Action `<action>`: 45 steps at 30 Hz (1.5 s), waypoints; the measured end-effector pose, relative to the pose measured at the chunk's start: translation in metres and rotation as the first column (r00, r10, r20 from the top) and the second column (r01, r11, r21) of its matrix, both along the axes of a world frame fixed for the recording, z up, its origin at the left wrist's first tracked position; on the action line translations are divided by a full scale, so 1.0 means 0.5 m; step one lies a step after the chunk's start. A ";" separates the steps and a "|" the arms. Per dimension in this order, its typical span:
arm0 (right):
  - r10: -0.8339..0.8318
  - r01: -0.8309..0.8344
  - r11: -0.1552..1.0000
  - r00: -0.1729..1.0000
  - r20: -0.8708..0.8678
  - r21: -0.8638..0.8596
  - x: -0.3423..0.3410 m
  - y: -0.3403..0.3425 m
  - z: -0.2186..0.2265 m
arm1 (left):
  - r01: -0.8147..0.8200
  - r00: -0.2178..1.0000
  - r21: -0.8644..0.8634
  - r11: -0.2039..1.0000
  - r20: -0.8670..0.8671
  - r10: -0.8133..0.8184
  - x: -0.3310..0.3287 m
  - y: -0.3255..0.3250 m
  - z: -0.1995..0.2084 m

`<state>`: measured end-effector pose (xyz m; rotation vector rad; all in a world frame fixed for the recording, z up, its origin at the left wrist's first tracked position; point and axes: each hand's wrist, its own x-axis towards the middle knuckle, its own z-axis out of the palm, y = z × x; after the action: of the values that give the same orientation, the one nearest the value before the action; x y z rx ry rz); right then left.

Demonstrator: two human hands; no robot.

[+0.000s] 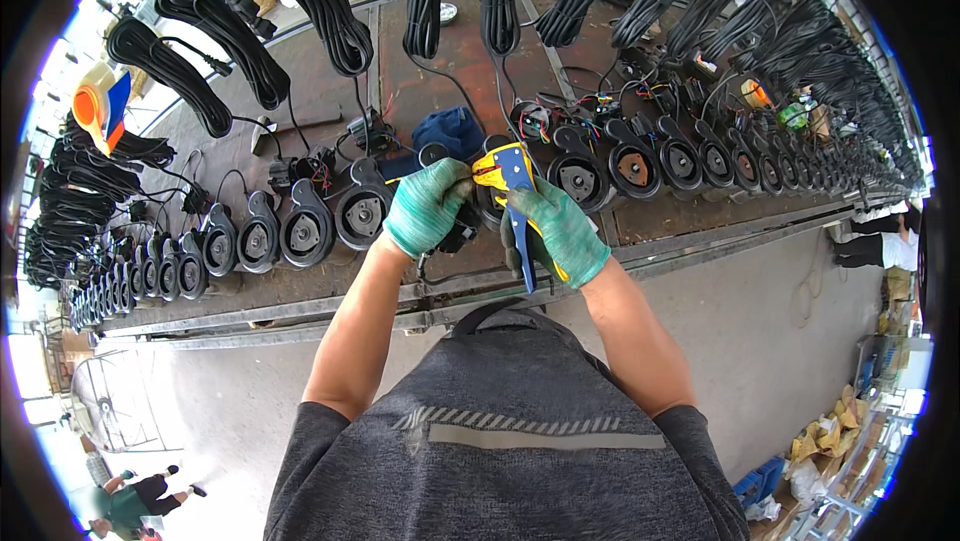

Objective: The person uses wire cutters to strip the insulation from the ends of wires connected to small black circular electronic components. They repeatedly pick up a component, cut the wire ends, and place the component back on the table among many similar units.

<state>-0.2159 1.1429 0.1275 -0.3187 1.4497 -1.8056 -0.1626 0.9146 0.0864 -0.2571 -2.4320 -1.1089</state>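
In green gloves, both my hands meet over the near side of the bench. My right hand (562, 224) is wrapped round the handles of a yellow and blue wire stripper (520, 177), its jaws toward my left hand. My left hand (426, 207) is closed in a pinch right beside those jaws; what its fingertips hold is hidden, perhaps a thin wire. Beneath the hands sits a partly covered black round housing (488, 209) with a ring-shaped top. To the left stands another such housing (361, 215), and to the right one more (578, 181).
A long dark metal bench (330, 156) curves across the view, lined with rows of similar housings. Bundled black cables (420, 1) hang along its far side. A blue cloth (447, 131) lies behind my hands. An orange and white tape dispenser (95, 106) is at far left. People are in the background.
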 end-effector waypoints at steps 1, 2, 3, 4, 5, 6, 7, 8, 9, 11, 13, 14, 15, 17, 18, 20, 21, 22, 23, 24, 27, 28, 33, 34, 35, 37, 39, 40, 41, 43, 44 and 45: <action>0.007 -0.006 1.000 0.999 0.043 -0.013 0.003 0.005 0.004 | -0.008 1.000 0.019 1.000 0.023 0.007 0.001 0.005 0.003; 0.014 -0.012 1.000 0.996 0.086 -0.026 0.006 0.012 0.009 | 0.002 1.000 0.017 1.000 0.018 -0.003 0.001 0.008 0.005; 0.022 -0.017 0.999 0.991 0.129 -0.039 0.006 0.018 0.011 | 0.013 1.000 0.015 1.000 0.014 -0.013 0.002 0.010 0.008; 0.015 -0.010 0.999 0.991 0.132 -0.040 0.005 0.023 0.007 | 0.022 1.000 0.010 1.000 0.010 -0.022 0.002 0.013 0.012; 0.008 -0.003 0.999 0.991 0.134 -0.039 0.002 0.029 -0.002 | 0.006 1.000 -0.001 1.000 0.030 -0.006 0.001 0.019 0.017; -0.006 0.016 0.997 0.992 0.127 -0.072 0.001 0.028 -0.012 | -0.010 0.999 -0.011 1.000 0.049 0.011 -0.001 0.025 0.022; -0.021 0.034 0.994 0.992 0.121 -0.106 0.000 0.025 -0.014 | -0.026 0.998 -0.023 0.999 0.065 0.027 -0.007 0.028 0.027; -0.044 0.062 0.983 0.993 0.106 -0.173 0.002 0.013 -0.015 | -0.028 0.998 0.001 1.000 0.058 0.028 -0.013 0.029 0.029; -0.007 0.059 0.964 0.980 0.197 -0.260 0.005 0.022 -0.008 | -0.029 0.998 0.026 0.999 0.050 0.028 -0.019 0.030 0.032; 0.024 0.094 0.922 0.954 0.298 -0.376 0.010 0.026 0.015 | -0.041 0.999 0.071 0.997 0.038 0.038 -0.026 0.029 0.040; -0.013 0.166 0.884 0.944 0.331 -0.436 0.005 0.035 -0.002 | -0.049 0.998 0.123 0.991 0.055 0.043 -0.030 0.027 0.050; -0.005 0.157 0.865 0.953 0.304 -0.477 -0.002 0.048 -0.010 | -0.052 0.997 0.148 0.988 0.064 0.043 -0.032 0.025 0.055; -0.060 0.204 0.872 0.947 0.317 -0.444 -0.008 0.066 -0.012 | -0.054 0.997 0.174 0.983 0.072 0.042 -0.037 0.024 0.059; -0.132 0.259 0.869 0.943 0.307 -0.422 -0.003 0.099 -0.002 | -0.082 0.995 0.162 0.983 0.066 0.072 -0.041 0.012 0.071; -0.163 0.281 0.874 0.938 0.306 -0.397 -0.001 0.122 -0.009 | -0.098 0.995 0.155 0.983 0.052 0.091 -0.049 0.003 0.074; -0.225 0.326 0.880 0.927 0.301 -0.345 -0.001 0.172 -0.036 | -0.121 0.991 0.150 0.981 -0.037 0.128 -0.084 -0.028 0.073; -0.276 0.378 0.865 0.908 0.317 -0.329 -0.004 0.195 -0.052 | -0.148 0.985 0.167 0.975 -0.057 0.160 -0.105 -0.050 0.076; -0.335 0.438 0.848 0.880 0.337 -0.299 -0.002 0.225 -0.075 | -0.212 0.958 0.003 0.977 -0.197 0.208 -0.135 -0.069 0.095; -0.382 0.485 0.833 0.853 0.356 -0.269 0.002 0.252 -0.095 | -0.293 0.916 -0.099 0.951 -0.313 0.250 -0.160 -0.101 0.104; -0.440 0.544 0.807 0.814 0.380 -0.231 0.003 0.283 -0.119 | -0.335 0.910 -0.130 0.933 -0.302 0.284 -0.189 -0.112 0.114; -0.555 0.665 0.731 0.710 0.434 -0.154 0.013 0.355 -0.172 | -0.338 0.922 -0.367 0.867 -0.314 0.226 -0.258 -0.167 0.105; -0.574 0.684 0.715 0.692 0.439 -0.144 0.018 0.373 -0.177 | -0.299 0.952 -0.475 0.827 -0.209 0.224 -0.278 -0.198 0.080; -0.625 0.758 0.645 0.593 0.508 -0.092 0.050 0.474 -0.250 | -0.091 0.852 -0.645 0.759 0.344 0.395 -0.312 -0.240 -0.042; -0.627 0.770 0.632 0.576 0.525 -0.091 0.057 0.488 -0.253 | -0.085 0.837 -0.633 0.770 0.374 0.400 -0.315 -0.249 -0.073; -0.651 0.790 0.609 0.552 0.520 -0.076 0.066 0.500 -0.252 | -0.048 0.789 -0.653 0.755 0.439 0.430 -0.322 -0.229 -0.078; -0.697 0.825 0.564 0.504 0.509 -0.044 0.081 0.523 -0.248 | -0.017 0.850 -0.792 0.610 0.310 0.426 -0.321 -0.164 -0.066; -0.719 0.857 0.515 0.433 0.544 -0.001 0.087 0.557 -0.268 | 0.044 0.893 -0.782 0.622 0.310 0.327 -0.349 -0.115 -0.072; -0.738 0.867 0.497 0.403 0.541 0.030 0.093 0.568 -0.274 | 0.105 0.927 -0.707 0.699 0.323 0.188 -0.355 -0.084 -0.067; -0.752 0.873 0.483 0.378 0.540 0.061 0.098 0.581 -0.281 | 0.104 0.915 -0.657 0.746 0.358 0.188 -0.366 -0.056 -0.070; -0.770 0.869 0.489 0.386 0.508 0.081 0.113 0.614 -0.300 | 0.077 0.909 -0.578 0.813 0.375 0.180 -0.396 -0.029 -0.095; -0.779 0.878 0.468 0.357 0.516 0.099 0.114 0.624 -0.303 | 0.087 0.911 -0.582 0.809 0.374 0.172 -0.413 -0.029 -0.111; -0.786 0.886 0.449 0.329 0.523 0.118 0.111 0.633 -0.306 | 0.096 0.913 -0.586 0.805 0.373 0.164 -0.430 -0.031 -0.129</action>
<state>-0.1603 1.4593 -0.0253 1.0206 1.0622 -2.5740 -0.3776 0.8990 0.0219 -0.1795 -3.1069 -0.3531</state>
